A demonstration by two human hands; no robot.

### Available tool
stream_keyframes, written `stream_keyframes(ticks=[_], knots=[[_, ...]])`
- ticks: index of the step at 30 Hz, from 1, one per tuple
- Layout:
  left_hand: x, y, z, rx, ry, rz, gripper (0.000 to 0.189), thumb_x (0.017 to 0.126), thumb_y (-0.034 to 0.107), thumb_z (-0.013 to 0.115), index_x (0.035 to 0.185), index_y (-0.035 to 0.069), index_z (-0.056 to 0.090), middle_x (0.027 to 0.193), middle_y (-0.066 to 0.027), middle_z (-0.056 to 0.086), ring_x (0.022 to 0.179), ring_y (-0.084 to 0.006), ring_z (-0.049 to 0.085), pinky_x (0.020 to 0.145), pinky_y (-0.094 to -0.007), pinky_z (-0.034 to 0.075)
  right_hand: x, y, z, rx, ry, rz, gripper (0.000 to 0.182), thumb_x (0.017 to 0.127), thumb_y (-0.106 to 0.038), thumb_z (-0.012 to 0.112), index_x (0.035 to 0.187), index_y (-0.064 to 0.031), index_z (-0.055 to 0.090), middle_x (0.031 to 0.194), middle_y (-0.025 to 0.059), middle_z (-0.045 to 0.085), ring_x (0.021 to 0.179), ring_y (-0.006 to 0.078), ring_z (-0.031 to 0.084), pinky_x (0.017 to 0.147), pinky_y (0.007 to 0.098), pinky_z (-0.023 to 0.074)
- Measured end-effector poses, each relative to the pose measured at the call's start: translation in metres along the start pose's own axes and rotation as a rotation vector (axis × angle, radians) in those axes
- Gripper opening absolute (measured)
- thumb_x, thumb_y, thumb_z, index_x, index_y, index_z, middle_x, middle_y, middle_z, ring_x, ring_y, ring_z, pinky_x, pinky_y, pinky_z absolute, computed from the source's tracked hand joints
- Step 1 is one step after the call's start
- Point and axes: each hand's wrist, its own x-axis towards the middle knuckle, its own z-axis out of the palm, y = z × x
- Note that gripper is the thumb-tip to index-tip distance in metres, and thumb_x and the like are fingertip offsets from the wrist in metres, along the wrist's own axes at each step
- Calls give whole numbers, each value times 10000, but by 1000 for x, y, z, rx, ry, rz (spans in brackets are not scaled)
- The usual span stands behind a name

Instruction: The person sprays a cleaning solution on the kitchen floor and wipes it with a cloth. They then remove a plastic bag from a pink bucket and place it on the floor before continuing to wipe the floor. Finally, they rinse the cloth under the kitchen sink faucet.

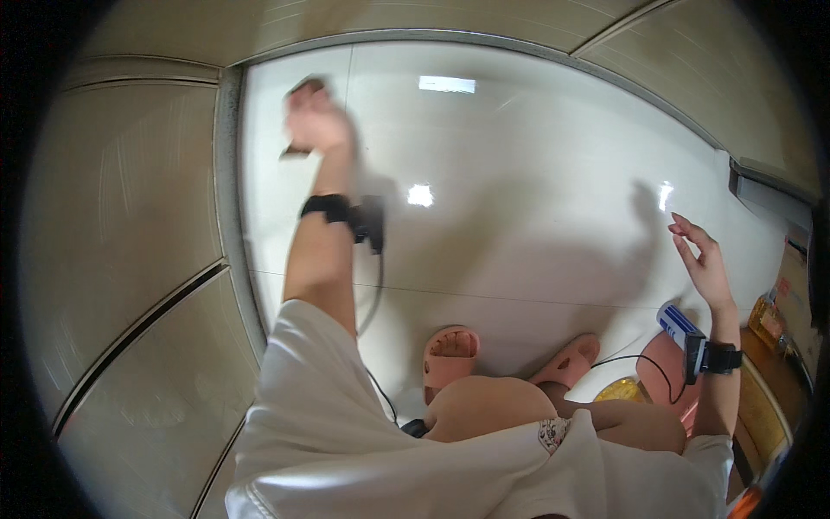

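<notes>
My left hand (318, 123) is blurred at the far left of the white tiled floor (519, 143), close to a corner of the cabinet frame. Its fingers are around a brown item (295, 152), possibly a cloth; blur and the hand hide most of it. Over at the right, my right hand (703, 266) hangs in front of me with fingers slightly bent and nothing in them. Below that hand, a blue and white cylindrical can (679, 321) shows beside the wrist. A black strap with a small device (369, 224) circles my left forearm; another strap (721, 358) is on the right.
Beige cabinet panels (130, 168) with a grey metal frame (230, 175) border the floor at left and far side. My feet wear pink slippers (449, 360). At the right stand a cardboard box (792, 285) and a bottle with yellow contents (768, 321). A black cable (648, 358) hangs near my right wrist.
</notes>
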Motion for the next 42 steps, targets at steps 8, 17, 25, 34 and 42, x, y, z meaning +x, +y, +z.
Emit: stream_keyframes(ticks=[8, 17, 25, 34, 42], knots=[[-297, 192, -78, -658, -749, 1071, 107, 783, 158, 467, 789, 95, 552, 823, -50, 551, 755, -221, 553, 738, -363, 428, 11, 3, 19, 118, -48, 36, 320, 851, -118, 540, 1155, -22, 518, 989, 91, 613, 929, 157, 563, 810, 264, 425], [-46, 103, 29, -32, 14, 279, 164, 805, 130, 502, 826, 13, 616, 843, -174, 605, 711, -298, 560, 651, -379, 466, -33, 40, 12, 198, 53, 205, 313, 861, -110, 530, 1160, -21, 516, 976, 111, 611, 925, 164, 562, 829, 266, 422], [-247, 173, -82, -767, -870, 941, 159, 820, 185, 473, 843, 40, 535, 784, -140, 572, 790, -277, 543, 735, -409, 401, 15, 14, 66, 200, -54, -25, 296, 862, -98, 524, 1147, -17, 521, 1056, 107, 582, 965, 167, 547, 837, 262, 414], [-41, -3, -79, 431, 9, 18, 264, 837, 202, 476, 896, -22, 604, 946, -192, 569, 792, -304, 564, 660, -383, 463, 7, 40, 73, 346, -38, 129, 333, 857, -107, 527, 1181, -37, 497, 1082, 97, 561, 998, 169, 527, 855, 268, 407], [-211, 112, -89, -639, -1159, 1060, 192, 828, 167, 489, 954, 49, 573, 987, -104, 569, 909, -279, 538, 778, -401, 422, 20, -3, 58, 241, -111, 22, 345, 866, -147, 529, 1197, -54, 494, 1057, 83, 575, 986, 146, 529, 851, 257, 409]])
